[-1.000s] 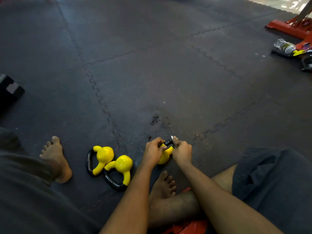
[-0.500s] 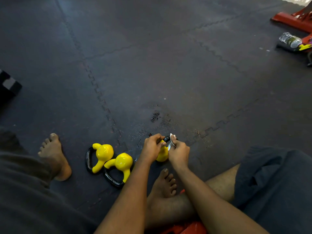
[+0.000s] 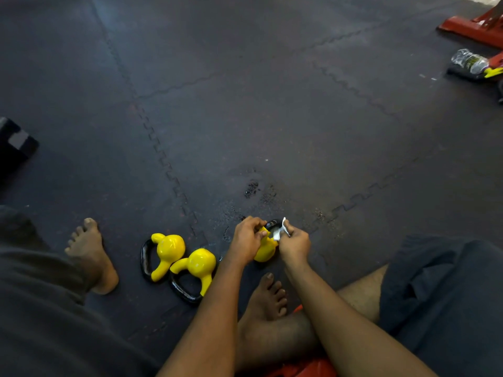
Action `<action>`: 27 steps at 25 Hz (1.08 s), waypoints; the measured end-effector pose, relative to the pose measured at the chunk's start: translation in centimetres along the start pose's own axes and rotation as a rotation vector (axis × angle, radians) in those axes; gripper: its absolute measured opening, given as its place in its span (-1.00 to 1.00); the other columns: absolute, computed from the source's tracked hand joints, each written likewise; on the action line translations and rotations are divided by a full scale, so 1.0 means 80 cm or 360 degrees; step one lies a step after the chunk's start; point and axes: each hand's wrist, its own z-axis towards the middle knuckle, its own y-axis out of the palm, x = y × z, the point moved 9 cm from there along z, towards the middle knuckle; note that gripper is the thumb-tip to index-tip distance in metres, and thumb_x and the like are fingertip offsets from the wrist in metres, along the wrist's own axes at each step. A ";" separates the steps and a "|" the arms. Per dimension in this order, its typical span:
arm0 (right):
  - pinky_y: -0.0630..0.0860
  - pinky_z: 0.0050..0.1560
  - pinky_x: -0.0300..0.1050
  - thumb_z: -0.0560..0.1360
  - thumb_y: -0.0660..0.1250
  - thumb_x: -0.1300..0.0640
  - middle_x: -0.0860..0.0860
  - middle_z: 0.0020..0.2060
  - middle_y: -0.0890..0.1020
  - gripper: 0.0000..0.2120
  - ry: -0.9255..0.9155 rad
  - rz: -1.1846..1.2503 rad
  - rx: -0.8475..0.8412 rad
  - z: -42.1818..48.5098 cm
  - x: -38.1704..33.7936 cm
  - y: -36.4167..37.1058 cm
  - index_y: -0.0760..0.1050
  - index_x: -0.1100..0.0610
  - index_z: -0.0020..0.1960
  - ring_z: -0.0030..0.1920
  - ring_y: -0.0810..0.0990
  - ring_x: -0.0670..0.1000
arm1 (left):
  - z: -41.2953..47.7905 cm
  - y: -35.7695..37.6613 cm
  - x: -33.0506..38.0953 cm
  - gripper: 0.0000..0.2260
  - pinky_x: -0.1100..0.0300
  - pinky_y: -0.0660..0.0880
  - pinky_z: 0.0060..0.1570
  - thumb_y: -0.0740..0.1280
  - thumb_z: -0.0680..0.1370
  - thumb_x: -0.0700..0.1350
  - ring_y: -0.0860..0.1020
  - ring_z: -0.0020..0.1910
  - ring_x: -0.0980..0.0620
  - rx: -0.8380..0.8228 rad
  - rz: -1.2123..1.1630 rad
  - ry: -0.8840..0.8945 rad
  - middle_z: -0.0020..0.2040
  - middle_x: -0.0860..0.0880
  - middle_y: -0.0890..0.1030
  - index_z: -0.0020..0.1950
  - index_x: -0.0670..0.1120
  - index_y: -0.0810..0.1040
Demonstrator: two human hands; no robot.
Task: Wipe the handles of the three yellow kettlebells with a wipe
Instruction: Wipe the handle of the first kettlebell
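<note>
Three small yellow kettlebells with black handles are on the dark rubber floor in front of me. Two lie on their sides at the left, one touching the other. The third kettlebell stands between my hands. My left hand grips its yellow body and the near end of the handle. My right hand pinches a small white wipe against the black handle. Most of that kettlebell is hidden by my hands.
I sit on the floor with bare feet: one foot at the left, one just below my hands. A dark block is at the left edge. A red frame and a plastic bottle lie far right. Wet spots mark the mat.
My right hand has shifted the wipe along the handle, and more white now shows above my fingers. My left hand keeps its hold. The two lying kettlebells have not moved.
</note>
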 end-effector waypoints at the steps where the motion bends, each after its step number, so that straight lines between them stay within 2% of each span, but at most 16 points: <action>1: 0.50 0.01 -0.15 0.49 0.30 0.28 0.11 0.09 0.67 -0.65 0.0044 0.0092 -0.0021 0.005 0.007 0.006 0.56 0.16 0.27 -0.07 0.55 -0.03 | 0.000 0.000 0.000 -0.82 0.28 0.39 -0.06 0.43 0.47 -0.26 0.56 -0.04 -0.03 0.0009 0.0005 -0.0005 -0.02 -0.12 0.59 0.06 -0.18 0.62; 2: 0.56 0.09 -0.04 0.46 0.33 0.25 0.11 0.08 0.67 -0.64 0.0069 0.0172 -0.0043 0.009 0.015 0.012 0.57 0.18 0.25 -0.03 0.62 0.01 | 0.000 -0.002 0.000 -0.83 0.29 0.38 -0.07 0.43 0.46 -0.25 0.55 -0.05 -0.01 0.0016 0.0017 -0.0004 -0.02 -0.11 0.60 0.04 -0.18 0.62; 4: 0.60 0.10 0.15 0.39 0.34 0.19 0.13 0.05 0.68 -0.61 0.0112 0.0260 -0.0039 0.024 0.037 0.023 0.57 0.19 0.21 0.01 0.67 0.10 | 0.001 -0.004 0.000 -0.86 0.28 0.41 -0.07 0.44 0.46 -0.24 0.56 -0.06 0.01 0.0024 0.0023 -0.0003 -0.01 -0.09 0.62 0.01 -0.17 0.60; 8: 0.60 0.08 0.20 0.42 0.33 0.28 0.21 0.12 0.62 -0.55 0.0284 0.0397 0.0068 0.039 0.049 0.021 0.46 0.14 0.30 0.05 0.65 0.17 | -0.006 -0.001 0.001 -0.89 0.27 0.41 -0.14 0.44 0.46 -0.24 0.55 -0.12 0.04 0.0025 -0.0015 -0.0023 -0.08 -0.07 0.62 -0.06 -0.15 0.56; 11: 0.62 0.00 0.22 0.45 0.30 0.36 0.15 -0.08 0.62 -0.53 0.0336 0.0534 0.0061 0.021 0.029 0.010 0.41 0.10 0.33 -0.05 0.67 0.21 | -0.005 -0.003 -0.002 -0.90 0.26 0.41 -0.15 0.44 0.46 -0.25 0.54 -0.13 0.03 0.0071 -0.0050 -0.0043 -0.10 -0.07 0.62 -0.10 -0.15 0.54; 12: 0.62 0.00 0.21 0.45 0.30 0.38 0.15 -0.09 0.61 -0.50 0.0342 0.0540 0.0040 0.018 0.025 0.009 0.38 0.09 0.34 -0.05 0.66 0.21 | -0.003 -0.004 -0.002 -0.90 0.26 0.42 -0.14 0.44 0.46 -0.25 0.55 -0.12 0.03 0.0078 -0.0052 -0.0048 -0.10 -0.08 0.62 -0.10 -0.14 0.54; 15: 0.59 0.05 0.15 0.47 0.28 0.40 0.19 0.16 0.51 -0.38 0.0426 0.0643 0.0059 0.025 0.031 0.009 0.21 0.17 0.48 0.02 0.61 0.18 | -0.002 -0.004 -0.005 -0.91 0.24 0.45 -0.11 0.44 0.46 -0.25 0.56 -0.11 0.03 0.0064 -0.0055 -0.0066 -0.08 -0.08 0.63 -0.10 -0.15 0.55; 16: 0.59 0.02 0.10 0.49 0.25 0.42 0.18 0.17 0.46 -0.37 0.0465 0.0707 0.0062 0.025 0.032 0.009 0.16 0.22 0.50 0.01 0.58 0.16 | -0.004 -0.003 -0.003 -0.91 0.23 0.45 -0.10 0.44 0.46 -0.25 0.56 -0.10 0.03 0.0062 -0.0043 -0.0063 -0.08 -0.08 0.63 -0.09 -0.15 0.56; 19: 0.59 -0.30 -0.15 0.51 0.21 0.46 0.26 0.12 0.48 -0.43 0.0463 0.0725 -0.0014 0.023 0.030 0.012 0.19 0.25 0.49 -0.17 0.58 0.08 | -0.004 -0.004 -0.003 -0.92 0.23 0.44 -0.12 0.43 0.47 -0.25 0.55 -0.11 0.02 0.0071 -0.0041 -0.0068 -0.09 -0.08 0.62 -0.09 -0.16 0.55; 20: 0.58 -0.38 -0.18 0.51 0.21 0.46 0.27 0.09 0.50 -0.43 0.0457 0.0738 -0.0029 0.021 0.027 0.011 0.21 0.24 0.48 -0.23 0.58 0.05 | -0.003 -0.004 -0.003 -0.92 0.24 0.42 -0.13 0.43 0.47 -0.25 0.54 -0.12 0.03 0.0070 -0.0034 -0.0073 -0.09 -0.08 0.62 -0.09 -0.16 0.55; 22: 0.58 -0.30 -0.11 0.50 0.21 0.47 0.29 0.10 0.50 -0.41 0.0464 0.0785 0.0013 0.020 0.026 0.008 0.19 0.24 0.49 -0.25 0.57 0.04 | -0.004 -0.005 -0.003 -0.92 0.27 0.41 -0.12 0.42 0.48 -0.25 0.54 -0.11 0.04 0.0062 -0.0033 -0.0092 -0.07 -0.08 0.62 -0.07 -0.18 0.56; 25: 0.57 0.01 0.10 0.48 0.22 0.49 0.30 0.19 0.45 -0.37 0.0518 0.0896 0.0060 0.022 0.029 0.008 0.15 0.26 0.51 -0.01 0.57 0.17 | -0.006 -0.003 -0.003 -0.91 0.28 0.41 -0.11 0.43 0.48 -0.24 0.55 -0.10 0.06 0.0052 -0.0034 -0.0090 -0.05 -0.07 0.63 -0.05 -0.18 0.57; 27: 0.57 0.11 0.14 0.48 0.22 0.47 0.23 0.17 0.46 -0.41 0.0469 0.0815 0.0089 0.022 0.028 0.003 0.22 0.26 0.48 0.03 0.56 0.16 | -0.008 -0.003 -0.002 -0.91 0.28 0.41 -0.13 0.43 0.48 -0.23 0.54 -0.11 0.07 0.0045 -0.0027 -0.0103 -0.06 -0.06 0.62 -0.04 -0.17 0.57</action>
